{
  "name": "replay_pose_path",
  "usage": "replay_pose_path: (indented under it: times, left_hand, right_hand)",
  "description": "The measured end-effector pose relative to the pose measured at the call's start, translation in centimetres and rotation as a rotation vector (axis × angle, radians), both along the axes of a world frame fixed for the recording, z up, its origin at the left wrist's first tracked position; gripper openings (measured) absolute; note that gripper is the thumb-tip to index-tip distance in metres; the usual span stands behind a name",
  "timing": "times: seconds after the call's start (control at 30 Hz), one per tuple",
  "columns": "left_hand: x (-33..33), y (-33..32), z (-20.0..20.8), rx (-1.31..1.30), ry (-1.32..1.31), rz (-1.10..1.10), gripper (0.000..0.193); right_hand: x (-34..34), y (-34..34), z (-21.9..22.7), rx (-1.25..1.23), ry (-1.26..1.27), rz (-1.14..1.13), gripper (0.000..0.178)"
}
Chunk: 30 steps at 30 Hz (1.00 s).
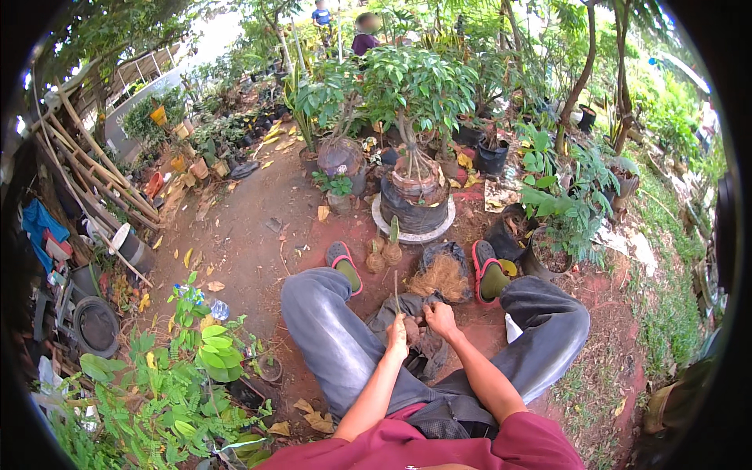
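Note:
Between my bent legs, my left hand (397,335) closes around a brown soil clump (412,330), and a thin bare stem (396,291) stands up beside its fingers. My right hand (440,318) is at the clump's far right side with its fingers curled together; whatever they pinch is too small to make out. Under both hands lies a crumpled dark plastic sheet (429,359). Just beyond, brown coconut fibre (441,277) spills from a black plastic bag (446,251). Two small plants with round brown fibre-covered bases, a left one (376,259) and a right one (392,252), stand near my left foot.
A large potted tree (415,204) sits on a round pale base ahead. Black pots (548,254) with leafy plants stand right, and green plants (188,376) crowd the near left. Bamboo poles (94,168) lean at far left. Two people (365,35) are in the background.

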<state>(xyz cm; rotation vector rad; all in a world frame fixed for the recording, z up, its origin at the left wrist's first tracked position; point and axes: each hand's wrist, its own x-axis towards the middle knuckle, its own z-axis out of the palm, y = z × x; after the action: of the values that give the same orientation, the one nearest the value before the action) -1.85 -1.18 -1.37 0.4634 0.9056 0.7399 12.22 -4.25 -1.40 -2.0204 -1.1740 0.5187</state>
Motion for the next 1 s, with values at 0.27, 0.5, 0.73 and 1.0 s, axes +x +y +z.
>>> replay_pose_path:
  times: [0.27,0.5,0.73,1.0]
  left_hand:
    - [1.4,0.2,-2.2,-0.024,0.161,-0.019,0.028]
    - [1.6,0.3,-2.8,-0.005,0.179,0.091,0.028]
    - [1.8,1.3,-5.6,-0.023,0.182,0.079,0.029]
    - [2.8,2.6,-8.9,-0.067,0.256,0.159,0.031]
  right_hand:
    - [0.1,0.1,-0.5,-0.105,0.210,0.069,0.044]
    - [0.6,0.4,-1.6,-0.100,0.330,0.253,0.040]
    - [0.9,0.4,-3.0,-0.094,0.499,0.306,0.037]
    - [0.9,0.6,-3.4,-0.123,0.538,0.280,0.039]
